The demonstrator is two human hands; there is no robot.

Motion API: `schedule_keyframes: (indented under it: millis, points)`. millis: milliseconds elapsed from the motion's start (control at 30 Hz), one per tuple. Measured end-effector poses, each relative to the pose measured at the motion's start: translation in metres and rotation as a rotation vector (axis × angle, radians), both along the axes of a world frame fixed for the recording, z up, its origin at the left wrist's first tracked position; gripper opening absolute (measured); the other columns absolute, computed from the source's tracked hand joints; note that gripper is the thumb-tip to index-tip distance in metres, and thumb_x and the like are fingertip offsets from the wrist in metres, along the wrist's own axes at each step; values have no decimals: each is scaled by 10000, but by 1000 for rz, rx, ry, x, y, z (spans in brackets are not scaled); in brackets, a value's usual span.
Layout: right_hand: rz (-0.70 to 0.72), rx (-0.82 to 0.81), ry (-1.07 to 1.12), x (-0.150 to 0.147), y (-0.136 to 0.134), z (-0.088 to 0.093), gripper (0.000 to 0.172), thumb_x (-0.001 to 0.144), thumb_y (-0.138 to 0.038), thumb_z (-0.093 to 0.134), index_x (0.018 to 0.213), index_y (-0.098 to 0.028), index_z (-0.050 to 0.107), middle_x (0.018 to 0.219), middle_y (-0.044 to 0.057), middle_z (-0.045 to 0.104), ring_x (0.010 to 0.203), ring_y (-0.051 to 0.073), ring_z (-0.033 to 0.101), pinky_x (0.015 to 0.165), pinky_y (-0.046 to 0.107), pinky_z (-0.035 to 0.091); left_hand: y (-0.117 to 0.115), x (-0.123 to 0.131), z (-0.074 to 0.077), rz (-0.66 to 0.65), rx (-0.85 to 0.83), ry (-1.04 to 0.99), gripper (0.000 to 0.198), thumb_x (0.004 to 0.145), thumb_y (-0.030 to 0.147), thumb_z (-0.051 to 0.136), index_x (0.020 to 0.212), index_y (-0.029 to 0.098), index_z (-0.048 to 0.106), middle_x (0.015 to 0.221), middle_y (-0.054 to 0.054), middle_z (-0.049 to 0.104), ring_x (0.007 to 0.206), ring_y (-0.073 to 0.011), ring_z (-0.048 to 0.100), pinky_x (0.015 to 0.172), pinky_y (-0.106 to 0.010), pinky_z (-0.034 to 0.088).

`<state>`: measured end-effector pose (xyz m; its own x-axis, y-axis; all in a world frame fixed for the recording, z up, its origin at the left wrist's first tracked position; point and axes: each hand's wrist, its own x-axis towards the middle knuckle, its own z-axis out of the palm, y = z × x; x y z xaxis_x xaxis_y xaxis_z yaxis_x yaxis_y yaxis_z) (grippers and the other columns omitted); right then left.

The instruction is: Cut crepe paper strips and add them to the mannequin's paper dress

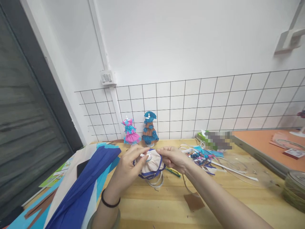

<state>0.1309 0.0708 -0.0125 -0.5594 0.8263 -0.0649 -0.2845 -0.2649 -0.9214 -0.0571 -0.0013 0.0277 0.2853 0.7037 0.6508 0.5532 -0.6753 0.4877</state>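
Between my hands is a miniature cream crepe-paper dress (154, 163) with dark blue edging, tilted so that its flared skirt spreads out. My left hand (128, 167) grips it near a small white top piece, with thumb and fingers closed around that end. Thumb and forefinger of my right hand (173, 157) pinch the blue-edged rim on the right side. Below the dress, white strip loops (156, 182) lie on the wooden table (143, 203). A green-and-yellow handled tool (173, 172) rests just under my right hand.
Two finished-looking miniature dresses, one pink and blue (131, 132), one teal and brown (150, 128), stand by the wall. Blue crepe paper (81, 187) covers the left side. Paper scraps (200, 157) are heaped at right. A brown square (194, 202) lies nearer. A tape roll (295, 190) sits far right.
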Motion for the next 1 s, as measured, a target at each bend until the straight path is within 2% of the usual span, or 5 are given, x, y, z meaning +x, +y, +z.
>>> schedule_keyframes:
  millis: [267, 500, 667, 867, 1000]
  points:
    - [-2, -173, 110, -1, 2, -9, 310, 606, -231, 774, 603, -128, 482, 426, -103, 380, 335, -22, 264, 305, 91, 86, -1, 0, 1, -10, -19, -8, 190, 860, 244, 509, 996, 212, 638, 920, -44, 622, 866, -152, 572, 756, -272, 454]
    - [38, -326, 207, 0, 3, -13, 193, 686, -110, 701, 744, -118, 517, 479, -121, 352, 312, -41, 265, 304, 61, 137, 0, 1, 0, 2, -24, -2, 196, 860, 250, 508, 1001, 210, 638, 923, -48, 622, 870, -152, 574, 758, -270, 457]
    - [25, -306, 232, 1, 0, -13, 199, 694, -157, 701, 708, -134, 504, 482, -108, 382, 323, -29, 310, 300, 63, 162, 0, 1, 0, 8, -30, -10, 198, 855, 263, 513, 991, 213, 648, 918, -49, 628, 860, -156, 580, 747, -272, 465]
    - [-17, -250, 180, 0, -2, -13, 219, 645, -97, 690, 815, -140, 559, 479, -103, 435, 309, -22, 305, 302, 73, 176, 1, 0, -1, 10, -16, -7, 202, 854, 261, 516, 1000, 211, 647, 940, -54, 632, 884, -162, 581, 766, -280, 470]
    - [-82, -170, 130, -2, -1, -17, 218, 643, -132, 700, 823, -134, 576, 460, -93, 471, 303, -11, 334, 301, 85, 188, 1, 0, 0, 11, -14, -13, 195, 852, 263, 521, 991, 212, 648, 938, -53, 634, 881, -162, 583, 767, -280, 470]
